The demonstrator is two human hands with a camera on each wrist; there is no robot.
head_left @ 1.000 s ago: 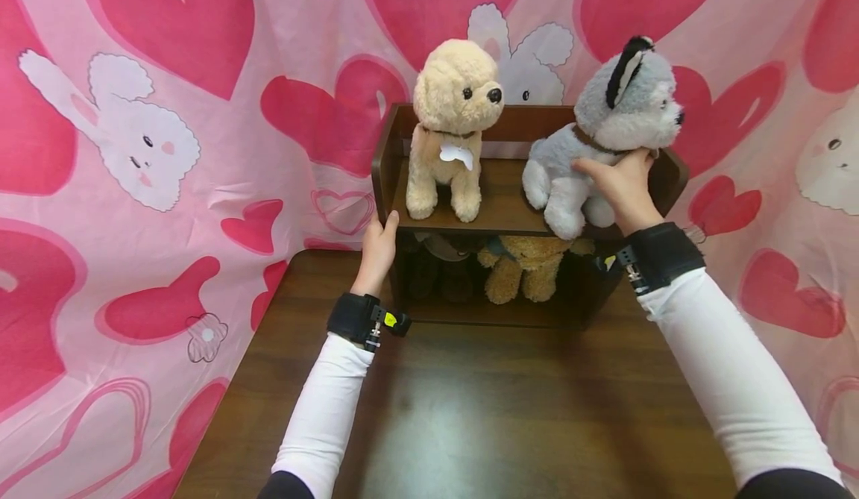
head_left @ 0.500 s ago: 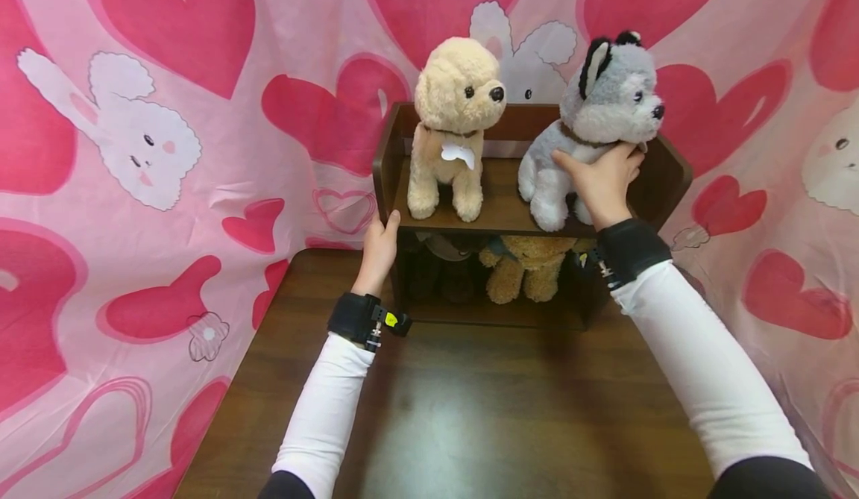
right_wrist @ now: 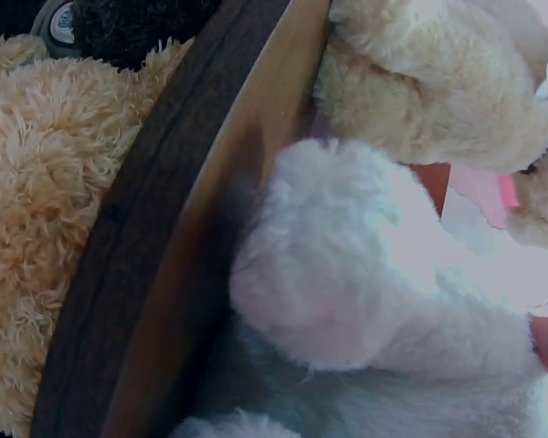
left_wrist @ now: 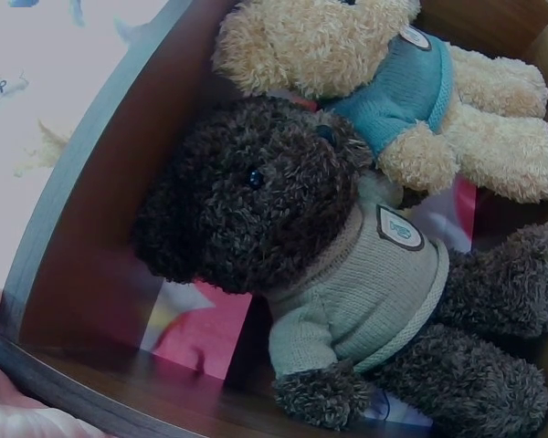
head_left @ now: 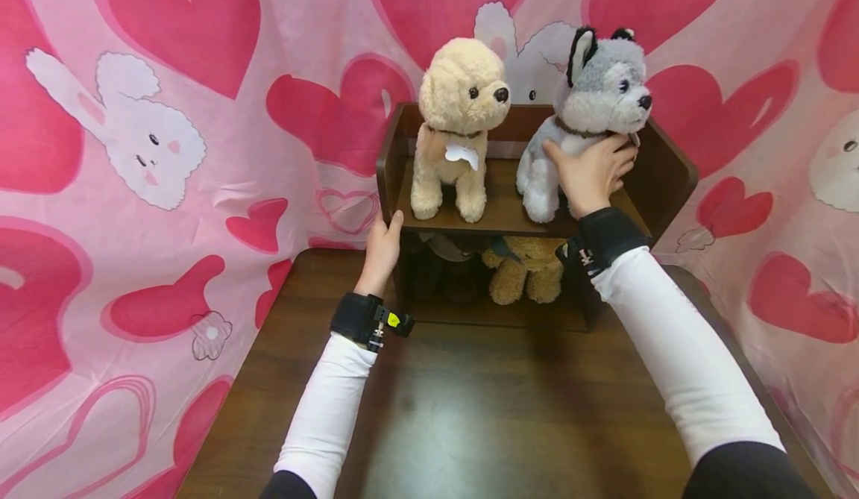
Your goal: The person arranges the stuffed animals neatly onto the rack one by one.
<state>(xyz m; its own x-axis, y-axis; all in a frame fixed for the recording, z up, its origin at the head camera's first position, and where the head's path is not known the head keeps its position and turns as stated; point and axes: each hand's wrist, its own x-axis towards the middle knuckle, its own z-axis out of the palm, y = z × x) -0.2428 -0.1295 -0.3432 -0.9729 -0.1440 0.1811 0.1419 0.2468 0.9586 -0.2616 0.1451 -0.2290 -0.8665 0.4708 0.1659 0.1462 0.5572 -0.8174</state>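
Observation:
A grey-and-white plush husky (head_left: 604,85) sits on the right part of the upper shelf (head_left: 503,212). My right hand (head_left: 593,174) grips its chest from the front, thumb on one side and fingers on the other. In the right wrist view the husky's white paw (right_wrist: 338,265) lies against the shelf board. To the left a cream plush dog (head_left: 456,122) with a white bone-shaped tag sits upright on the same shelf. My left hand (head_left: 382,249) holds the left side panel of the brown wooden shelf unit, thumb on its front edge.
In the lower compartment are a dark brown teddy bear (left_wrist: 256,192) in a beige sweater and a tan teddy bear (left_wrist: 320,46) in a blue sweater. The shelf unit stands on a brown wooden table (head_left: 456,394). A pink heart-patterned cloth (head_left: 322,29) hangs behind.
My right hand has moved left with the husky, which has shifted from the shelf's right end toward the cream dog and turned slightly. My left hand has stayed at the side panel.

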